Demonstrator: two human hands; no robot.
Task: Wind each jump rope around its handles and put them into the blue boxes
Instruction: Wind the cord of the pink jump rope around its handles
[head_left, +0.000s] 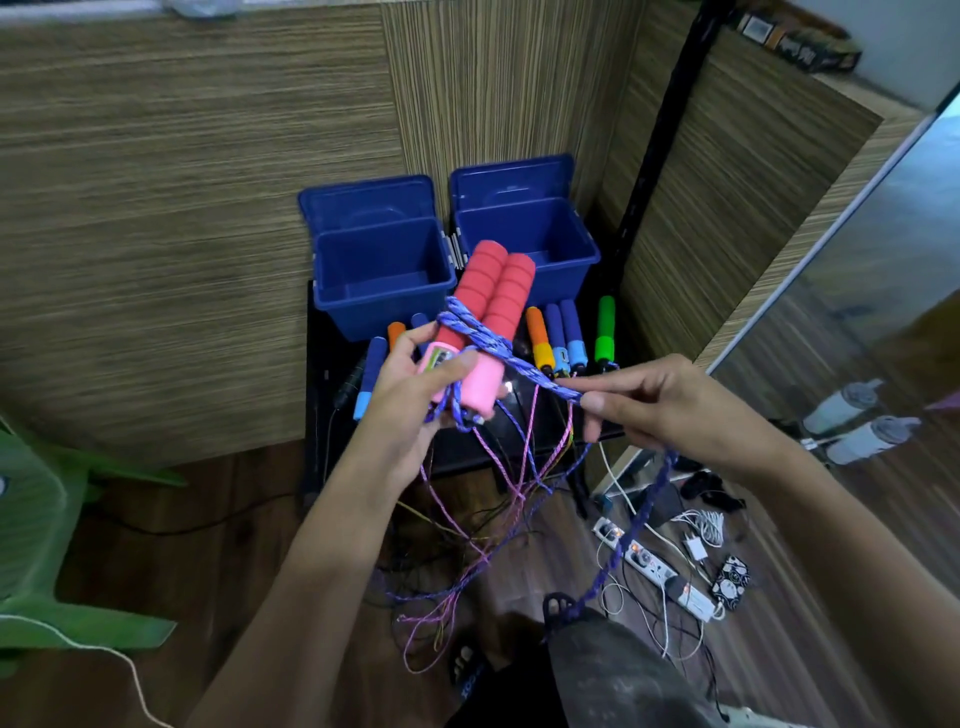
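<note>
My left hand (415, 395) grips two red-and-pink jump rope handles (493, 306) held side by side, tilted up toward the boxes. A blue braided rope (483, 338) is looped a few turns around their lower part. My right hand (670, 410) pinches that rope to the right of the handles, and the rope's tail (644, 514) hangs down past my knee. Two blue boxes stand open behind, the left box (379, 280) and the right box (535, 234). Nothing shows inside either box.
Several other jump ropes lie on the black table (524, 431): orange (540, 343), blue (569, 332) and green (605, 332) handles, their thin cords dangling to the floor. A green plastic chair (47, 519) is at left. Power strips (644, 561) and cables lie on the floor at right.
</note>
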